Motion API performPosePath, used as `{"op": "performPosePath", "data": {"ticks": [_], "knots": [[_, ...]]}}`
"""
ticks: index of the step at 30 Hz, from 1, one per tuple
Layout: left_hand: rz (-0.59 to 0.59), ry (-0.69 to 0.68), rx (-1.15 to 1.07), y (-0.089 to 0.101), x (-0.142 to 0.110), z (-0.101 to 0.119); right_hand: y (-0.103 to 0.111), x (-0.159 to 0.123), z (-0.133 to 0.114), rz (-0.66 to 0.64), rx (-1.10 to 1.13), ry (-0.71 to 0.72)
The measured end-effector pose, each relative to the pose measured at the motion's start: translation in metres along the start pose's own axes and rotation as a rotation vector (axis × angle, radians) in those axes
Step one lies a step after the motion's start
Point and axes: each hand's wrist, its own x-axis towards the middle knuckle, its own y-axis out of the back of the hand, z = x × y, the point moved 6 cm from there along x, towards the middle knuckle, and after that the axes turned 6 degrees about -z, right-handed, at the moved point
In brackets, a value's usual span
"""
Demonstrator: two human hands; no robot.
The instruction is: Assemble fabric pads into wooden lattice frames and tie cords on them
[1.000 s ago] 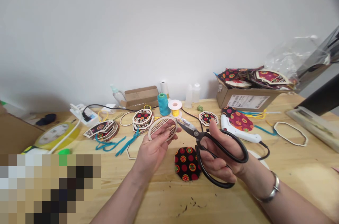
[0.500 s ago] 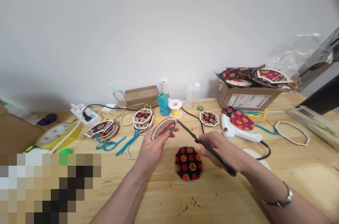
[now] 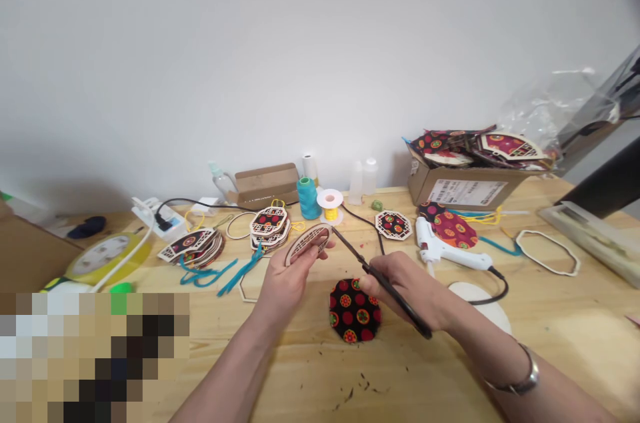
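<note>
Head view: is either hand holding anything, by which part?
Left hand: the wooden lattice frame, by its near edge. Right hand: scissors, by the black handles.

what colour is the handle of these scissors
The handle is black; the head view shows it best.

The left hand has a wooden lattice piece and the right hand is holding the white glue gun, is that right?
Not quite: the right hand holds black scissors; the white glue gun rests on the table, as the head view shows. The left hand has the wooden lattice piece.
</note>
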Motion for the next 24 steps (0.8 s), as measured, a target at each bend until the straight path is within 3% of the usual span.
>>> {"op": "performPosePath", "data": {"ticks": [2,7,9,11,15,17,19,22,24], "knots": [[-0.008,0.001,-0.01,0.0,0.0,-0.001,-0.003,0.002,0.003,-0.052,0.093,0.004],[-0.041,-0.006,-0.071,-0.002,0.0,-0.002,-0.034,0.008,0.018,-0.599,0.878,-0.059],[-0.053,-0.012,-0.063,-0.002,0.0,-0.002,-0.036,0.009,0.021,-0.634,0.932,-0.069],[-0.063,-0.01,-0.037,0.0,0.001,-0.003,-0.031,0.01,0.022,-0.518,0.774,-0.069],[-0.062,-0.017,0.053,0.006,0.002,-0.005,-0.003,0.005,0.012,-0.053,0.093,-0.015],[-0.06,-0.032,0.069,0.007,0.002,-0.005,0.003,0.003,0.006,0.042,-0.042,0.014],[-0.071,-0.042,0.054,0.005,0.001,-0.003,-0.003,0.005,0.01,-0.087,0.145,0.005],[-0.11,-0.054,0.036,0.001,0.0,0.001,-0.024,0.007,0.017,-0.485,0.655,-0.043],[-0.129,-0.055,0.038,-0.001,-0.001,0.002,-0.029,0.005,0.019,-0.625,0.831,-0.05]]}}
